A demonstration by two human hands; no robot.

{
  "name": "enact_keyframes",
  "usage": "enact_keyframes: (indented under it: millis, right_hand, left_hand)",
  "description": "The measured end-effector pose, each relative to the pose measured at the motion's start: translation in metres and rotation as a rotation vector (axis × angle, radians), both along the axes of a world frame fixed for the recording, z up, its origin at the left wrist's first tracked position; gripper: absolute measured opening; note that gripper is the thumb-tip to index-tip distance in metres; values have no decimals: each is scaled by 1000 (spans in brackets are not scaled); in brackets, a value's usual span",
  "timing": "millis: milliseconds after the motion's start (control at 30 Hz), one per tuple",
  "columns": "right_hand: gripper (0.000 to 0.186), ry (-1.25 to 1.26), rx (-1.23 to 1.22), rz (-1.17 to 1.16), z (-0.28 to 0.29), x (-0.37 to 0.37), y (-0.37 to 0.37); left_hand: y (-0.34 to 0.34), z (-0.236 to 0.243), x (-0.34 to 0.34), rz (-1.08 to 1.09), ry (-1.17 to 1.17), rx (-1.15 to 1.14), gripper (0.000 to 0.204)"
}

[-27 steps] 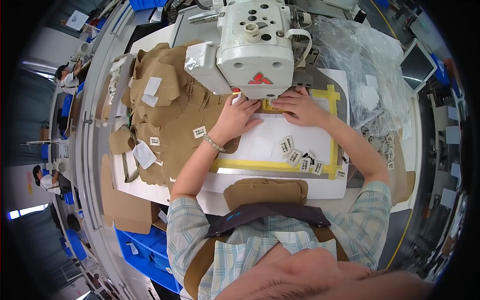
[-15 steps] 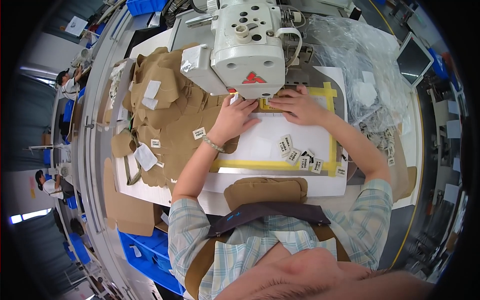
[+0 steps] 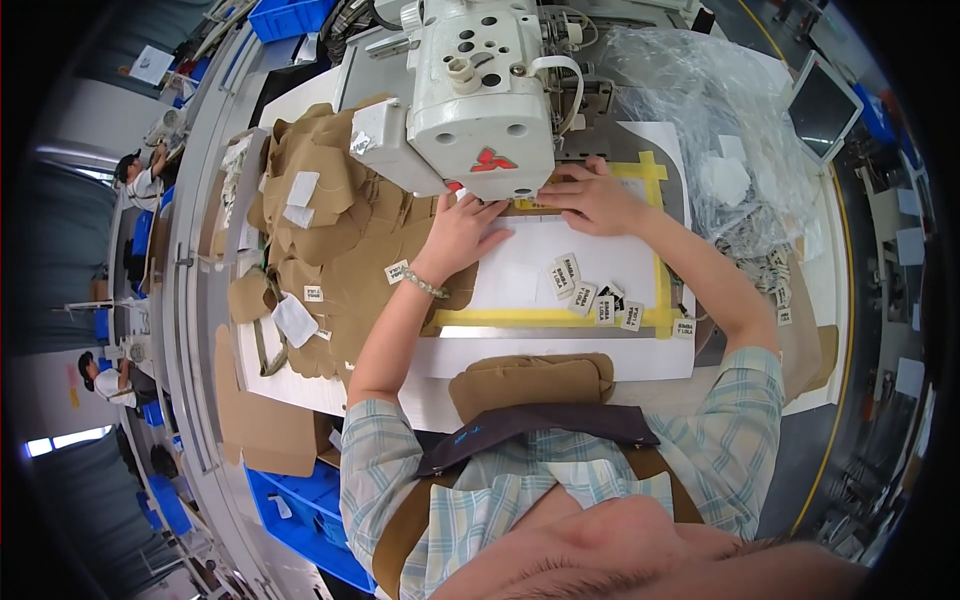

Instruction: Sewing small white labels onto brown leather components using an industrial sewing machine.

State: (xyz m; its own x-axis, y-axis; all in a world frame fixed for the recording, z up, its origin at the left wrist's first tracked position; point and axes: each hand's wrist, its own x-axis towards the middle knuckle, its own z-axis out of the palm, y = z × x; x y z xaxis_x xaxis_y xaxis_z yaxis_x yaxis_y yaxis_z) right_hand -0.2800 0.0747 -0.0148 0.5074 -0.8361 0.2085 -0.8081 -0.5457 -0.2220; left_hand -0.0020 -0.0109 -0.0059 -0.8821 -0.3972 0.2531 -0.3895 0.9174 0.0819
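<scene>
A white industrial sewing machine head (image 3: 480, 125) stands over a white sheet bordered with yellow tape (image 3: 560, 262). My left hand (image 3: 462, 238) lies with fingers stretched out and apart at the sheet's far left, its fingertips just below the machine head. On the other side, my right hand (image 3: 602, 200) rests with fingers extended and spread, the tips close to the needle area. What lies beneath the fingertips is mostly hidden. Several small white labels with dark print (image 3: 583, 297) are scattered on the sheet's right half. Brown fabric pieces (image 3: 350, 250) spread beside my left forearm.
Crumpled clear plastic (image 3: 700, 130) covers the table's far right, near a dark screen (image 3: 822, 108). A stack of brown pieces (image 3: 535, 385) lies at the table's near edge. A blue crate (image 3: 300, 510) stands below on the left. Two people work in the left background.
The view has shifted slightly, moving the machine left and up in the picture. My right hand's fingers have spread and sit slightly farther right of the machine head. My left hand stays nearly in place.
</scene>
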Motion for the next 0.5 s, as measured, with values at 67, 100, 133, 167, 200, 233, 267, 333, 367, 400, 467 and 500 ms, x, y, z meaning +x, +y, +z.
enact_keyframes:
  millis: [67,100,133,167,200,233,267,333,367,400,467,500]
  right_hand:
    - [45,-4,-11,3,-2,-2,1]
    - [45,-3,-12,7,-1,-1,1]
    - [44,17,-27,2,-1,0,2]
    - [44,38,-42,-3,0,1,4]
    - [44,40,-43,-2,-1,1,5]
    - [43,34,-61,-6,-3,1,6]
    - [43,29,-80,-10,-4,1,8]
    - [41,23,-107,6,-6,1,12]
    - [40,15,-134,19,-7,1,13]
    - [40,18,-134,21,-6,1,14]
    - [37,26,-178,45,-6,1,15]
    - [37,29,-177,51,-5,1,15]
  left_hand:
    - [2,2,-1,12,-35,43,45]
    - [3,2,0,15,-33,42,45]
    - [3,2,0,14,-29,38,45]
    - [3,2,0,12,-25,34,45]
    - [4,3,0,13,-23,33,45]
    - [4,5,0,9,-25,46,45]
    - [4,5,-1,4,-26,59,46]
    - [4,5,1,-1,-12,64,46]
    - [4,5,1,-9,-1,70,47]
    - [4,4,2,-8,3,71,47]
    - [6,1,1,-59,69,26,48]
    - [7,1,0,-54,73,27,48]
